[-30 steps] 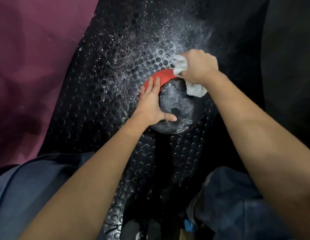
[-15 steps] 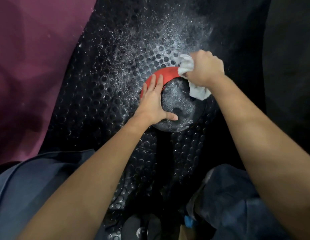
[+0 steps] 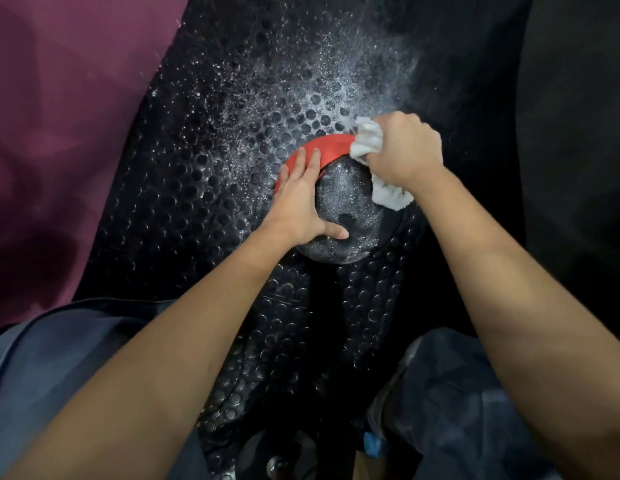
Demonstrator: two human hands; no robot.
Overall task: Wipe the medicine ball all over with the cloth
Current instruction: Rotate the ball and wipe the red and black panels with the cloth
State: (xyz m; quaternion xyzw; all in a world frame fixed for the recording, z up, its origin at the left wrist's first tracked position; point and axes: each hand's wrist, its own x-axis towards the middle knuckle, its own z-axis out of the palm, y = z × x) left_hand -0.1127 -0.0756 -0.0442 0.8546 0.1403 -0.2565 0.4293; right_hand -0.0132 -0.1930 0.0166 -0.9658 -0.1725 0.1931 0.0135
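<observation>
On the mat (image 3: 197, 209): ball (image 3: 350, 209), far side hidden.
Left hand (image 3: 301, 202): flat, fingers straight, steadying ball.
Right hand (image 3: 405, 150): fist gripping cloth (image 3: 369, 140) on ball's far right edge.

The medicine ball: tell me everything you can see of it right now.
The medicine ball is round, mostly black with a fine textured skin that looks rubbery, and a red band curving over its far side. Pale specks or droplets dot its top. It sits on the black studded mat. The left hand lies flat on its left side, thumb spread across the black part. The right hand presses a bunched white cloth against its far right edge.
</observation>
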